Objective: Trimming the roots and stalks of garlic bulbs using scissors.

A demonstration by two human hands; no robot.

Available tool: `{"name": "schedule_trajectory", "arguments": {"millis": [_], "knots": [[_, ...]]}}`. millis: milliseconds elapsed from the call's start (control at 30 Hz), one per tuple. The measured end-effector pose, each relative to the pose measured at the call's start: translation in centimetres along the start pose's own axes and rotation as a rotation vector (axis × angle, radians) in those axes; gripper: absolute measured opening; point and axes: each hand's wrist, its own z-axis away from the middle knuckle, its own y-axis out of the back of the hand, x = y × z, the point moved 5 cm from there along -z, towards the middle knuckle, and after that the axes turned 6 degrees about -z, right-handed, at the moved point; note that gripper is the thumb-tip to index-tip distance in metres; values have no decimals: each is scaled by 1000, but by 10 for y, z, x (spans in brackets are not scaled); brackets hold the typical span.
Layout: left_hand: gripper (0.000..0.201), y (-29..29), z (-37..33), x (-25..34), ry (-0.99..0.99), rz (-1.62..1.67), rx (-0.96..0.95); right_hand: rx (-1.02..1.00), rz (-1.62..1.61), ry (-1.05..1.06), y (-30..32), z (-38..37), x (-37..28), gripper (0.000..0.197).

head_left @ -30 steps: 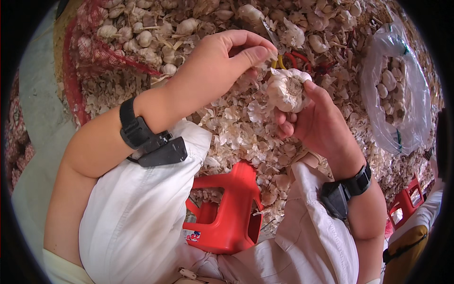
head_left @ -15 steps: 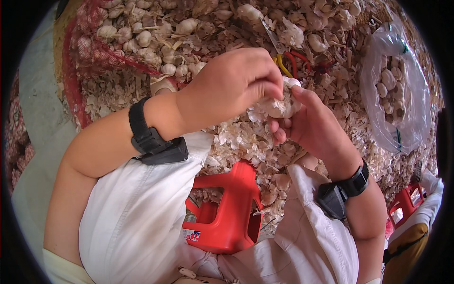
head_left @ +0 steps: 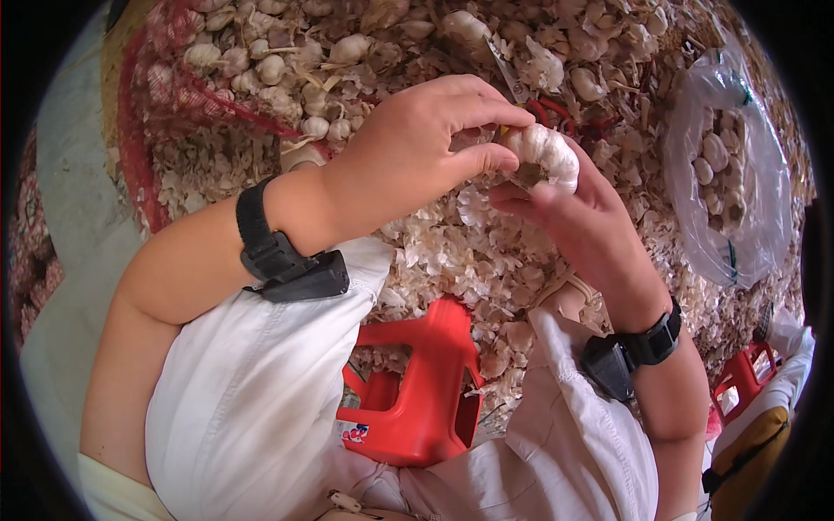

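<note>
A whitish garlic bulb (head_left: 556, 154) is up in front of me, its ribbed side showing and a darker end facing lower left. My right hand (head_left: 595, 230) grips it from below and behind, thumb across its lower side. My left hand (head_left: 417, 152) comes in from the left, with index fingertip on the bulb's upper left and thumb tip at its left side, as if pinching it. Just behind the bulb lie scissors (head_left: 506, 68), blades pointing away; their red handle shows partly and the rest is hidden.
Papery garlic skins (head_left: 452, 252) cover the ground, with many bulbs (head_left: 271, 69) beyond and a red mesh bag (head_left: 143, 139) at far left. A clear plastic bag (head_left: 682, 174) holding garlic stands right. A red stool (head_left: 421, 391) sits between my knees. Part of another person (head_left: 756, 434) shows lower right.
The garlic bulb has turned, bringing its ribbed side and darker end into view. My left thumb and index finger have spread around its edge, and my right thumb has shifted lower on it.
</note>
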Motion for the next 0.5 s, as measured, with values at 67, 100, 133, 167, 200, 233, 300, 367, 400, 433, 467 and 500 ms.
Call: {"name": "schedule_trajectory", "arguments": {"millis": [67, 100, 133, 167, 200, 233, 300, 367, 400, 433, 467, 500], "knots": [[28, 0, 0, 0, 6, -38, 45, -13, -104, -13, 3, 0, 1, 48], [28, 1, 0, -1, 7, -39, 45, -33, -151, -27, 3, -1, 1, 48], [26, 2, 1, 0, -7, -63, 65, -52, -198, -41, 2, -1, 1, 48], [24, 4, 1, 0, -21, -87, 84, -53, -198, -41, -1, -1, 1, 48], [24, 4, 1, -1, -20, -87, 84, -27, -197, -49, -5, 0, 2, 48], [22, 6, 0, 0, -66, -141, 111, 0, -197, -57, -7, 1, 3, 49], [19, 7, 0, 0, -112, -195, 138, -6, -200, -57, -9, 1, 6, 50], [17, 8, 1, 4, -195, -217, 160, -12, -203, -57, -10, 1, 7, 50], [17, 7, 1, 4, -195, -216, 160, 6, -172, -49, -10, 1, 6, 50], [15, 5, 2, 5, -192, -190, 143, 23, -141, -41, -9, 2, 6, 50], [14, 3, 2, 5, -189, -164, 126, 24, -141, -41, -9, 1, 5, 50], [14, 1, 2, 7, -190, -162, 125, 11, -179, -33, -8, 0, 4, 50]]}}
